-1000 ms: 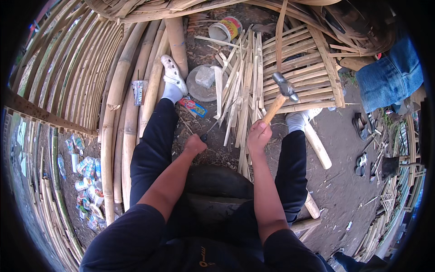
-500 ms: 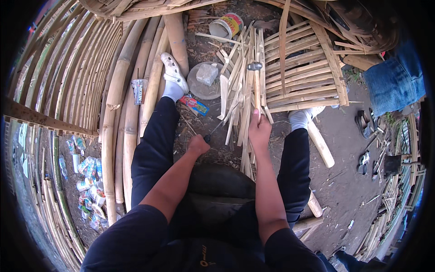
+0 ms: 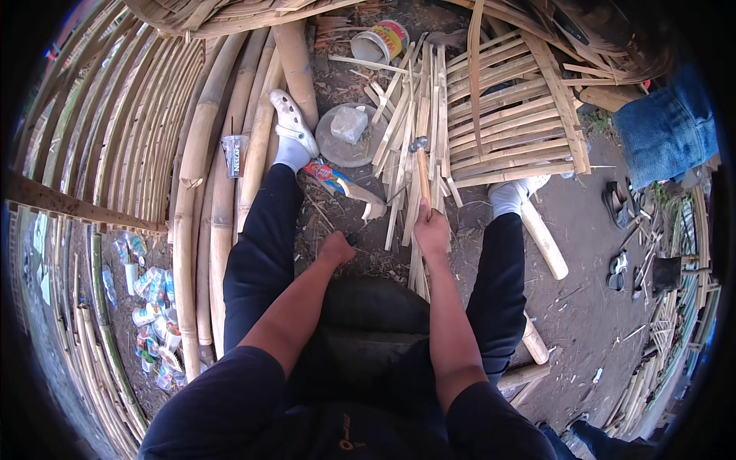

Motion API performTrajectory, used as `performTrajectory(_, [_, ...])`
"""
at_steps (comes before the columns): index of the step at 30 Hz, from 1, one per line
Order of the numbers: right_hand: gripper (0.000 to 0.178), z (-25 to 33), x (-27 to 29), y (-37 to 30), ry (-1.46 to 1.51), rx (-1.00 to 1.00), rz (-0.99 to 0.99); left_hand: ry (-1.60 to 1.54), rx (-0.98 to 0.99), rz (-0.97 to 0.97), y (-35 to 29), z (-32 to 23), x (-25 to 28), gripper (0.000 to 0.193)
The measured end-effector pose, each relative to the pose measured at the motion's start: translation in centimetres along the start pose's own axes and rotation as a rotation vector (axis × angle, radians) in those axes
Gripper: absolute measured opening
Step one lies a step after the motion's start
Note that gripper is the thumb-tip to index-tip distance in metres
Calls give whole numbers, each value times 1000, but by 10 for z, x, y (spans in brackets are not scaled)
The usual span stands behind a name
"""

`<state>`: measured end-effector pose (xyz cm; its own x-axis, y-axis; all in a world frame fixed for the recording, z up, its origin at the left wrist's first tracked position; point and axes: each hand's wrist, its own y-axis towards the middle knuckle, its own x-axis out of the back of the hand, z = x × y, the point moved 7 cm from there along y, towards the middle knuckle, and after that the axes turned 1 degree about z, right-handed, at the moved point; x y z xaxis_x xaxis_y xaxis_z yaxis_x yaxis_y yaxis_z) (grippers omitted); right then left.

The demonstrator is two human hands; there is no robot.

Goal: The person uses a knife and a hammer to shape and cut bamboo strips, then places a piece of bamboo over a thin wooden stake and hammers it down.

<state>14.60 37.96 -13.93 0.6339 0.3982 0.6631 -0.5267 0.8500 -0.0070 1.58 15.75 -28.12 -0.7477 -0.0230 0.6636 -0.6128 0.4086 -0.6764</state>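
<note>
The right hand [image 3: 432, 230] was closed firmly around the lower part of the wooden handle of a hammer [image 3: 424, 175], which pointed away from the person, so that its metal head showed over a loose pile of bamboo strips [image 3: 399, 165]; whether the head touched these strips, I cannot tell. The left hand [image 3: 336, 248] was curled in a fist around a dark handle [image 3: 352, 239], low between the two legs and at the left of the right hand; what the far end of this handle carried was not clear to see. Just beyond the left hand there was a pale, bent piece of bamboo [image 3: 362, 197], near a red and blue packet [image 3: 326, 177] on the earth ground. Farther away, a round grey slab [image 3: 332, 151] carried a rough block of stone [image 3: 349, 124], and beyond it a bucket [image 3: 389, 41] lay tipped on its side. The left foot wore a white clog [image 3: 294, 123] and stood close beside long bamboo poles [image 3: 201, 130], where also a clear plastic cup [image 3: 234, 156] was placed. At the right of the pile there was a slatted bamboo frame [image 3: 510, 126], and the right foot was near its lower edge. Farther to the right, some sandals [image 3: 616, 207] were on the ground, and at the far left a heap of plastic waste [image 3: 159, 322] lay beyond the poles.
</note>
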Motion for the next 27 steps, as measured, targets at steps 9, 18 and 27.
performTrajectory(9, [50, 51, 51, 2, 204, 149, -128, 9, -31, -27, -37, -36, 45, 41])
performTrajectory(18, [57, -4, 13, -15, 72, -84, 79, 210, 47, 84, -82, -25, 91, 46])
performTrajectory(27, [58, -79, -23, -25, 3, -218, 245, 144, 22, -17, -68, -25, 49, 48])
